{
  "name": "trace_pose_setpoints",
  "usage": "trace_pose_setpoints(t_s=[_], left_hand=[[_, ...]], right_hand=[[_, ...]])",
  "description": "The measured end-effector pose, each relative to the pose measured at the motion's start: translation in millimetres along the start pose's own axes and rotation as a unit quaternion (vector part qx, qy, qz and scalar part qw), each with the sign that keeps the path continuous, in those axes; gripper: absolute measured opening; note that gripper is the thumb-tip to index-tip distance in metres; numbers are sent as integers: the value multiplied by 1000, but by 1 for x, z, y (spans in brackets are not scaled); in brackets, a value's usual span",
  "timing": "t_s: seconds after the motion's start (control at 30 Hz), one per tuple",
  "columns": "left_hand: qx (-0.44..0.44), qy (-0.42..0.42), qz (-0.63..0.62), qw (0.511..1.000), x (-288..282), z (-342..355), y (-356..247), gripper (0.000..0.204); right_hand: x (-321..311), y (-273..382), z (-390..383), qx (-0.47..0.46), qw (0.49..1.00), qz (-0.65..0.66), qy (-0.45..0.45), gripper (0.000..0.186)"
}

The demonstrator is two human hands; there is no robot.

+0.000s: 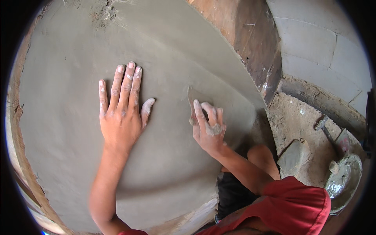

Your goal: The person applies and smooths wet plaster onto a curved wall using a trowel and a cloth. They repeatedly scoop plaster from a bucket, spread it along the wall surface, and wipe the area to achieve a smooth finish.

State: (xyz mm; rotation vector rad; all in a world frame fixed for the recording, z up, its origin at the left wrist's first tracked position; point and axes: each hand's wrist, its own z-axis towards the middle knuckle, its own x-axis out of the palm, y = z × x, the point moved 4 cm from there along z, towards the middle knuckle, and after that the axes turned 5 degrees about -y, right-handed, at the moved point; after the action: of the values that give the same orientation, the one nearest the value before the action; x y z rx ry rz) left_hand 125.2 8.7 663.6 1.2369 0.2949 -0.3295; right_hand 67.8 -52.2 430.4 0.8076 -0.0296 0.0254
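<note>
A broad, smooth sheet of wet grey clay or plaster (164,152) fills most of the view. My left hand (121,102) lies flat against it, fingers stretched upward and thumb spread to the right, with grey smears on the skin. To the right, my right hand (211,127) grips a thin grey scraper (194,95) whose blade rests on the wet surface. The fingers hide part of the scraper. A faint ridge runs diagonally across the sheet above the right hand, and a rough patch (105,15) shows near the top edge.
Brown wooden boards (254,39) border the sheet at upper right, and a wooden edge (23,145) curves along the left. On a dirty ledge at right sit a grey slab (293,158), a tool with a dark shaft (328,135) and a bowl (346,182) with shiny wet contents.
</note>
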Motion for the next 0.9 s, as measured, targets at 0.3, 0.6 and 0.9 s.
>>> trace_pose_setpoints(t_s=[0.3, 0.6, 0.9], left_hand=[[-13, -13, -40, 999, 4, -22, -9, 77], [-2, -52, -54, 997, 10, -19, -2, 75], [0, -57, -65, 996, 10, -17, -1, 74]], right_hand=[[5, 8, 1, -53, 998, -8, -43, 75], [24, 20, 10, -71, 993, -81, -53, 66], [21, 32, 22, -102, 987, -102, -71, 70]])
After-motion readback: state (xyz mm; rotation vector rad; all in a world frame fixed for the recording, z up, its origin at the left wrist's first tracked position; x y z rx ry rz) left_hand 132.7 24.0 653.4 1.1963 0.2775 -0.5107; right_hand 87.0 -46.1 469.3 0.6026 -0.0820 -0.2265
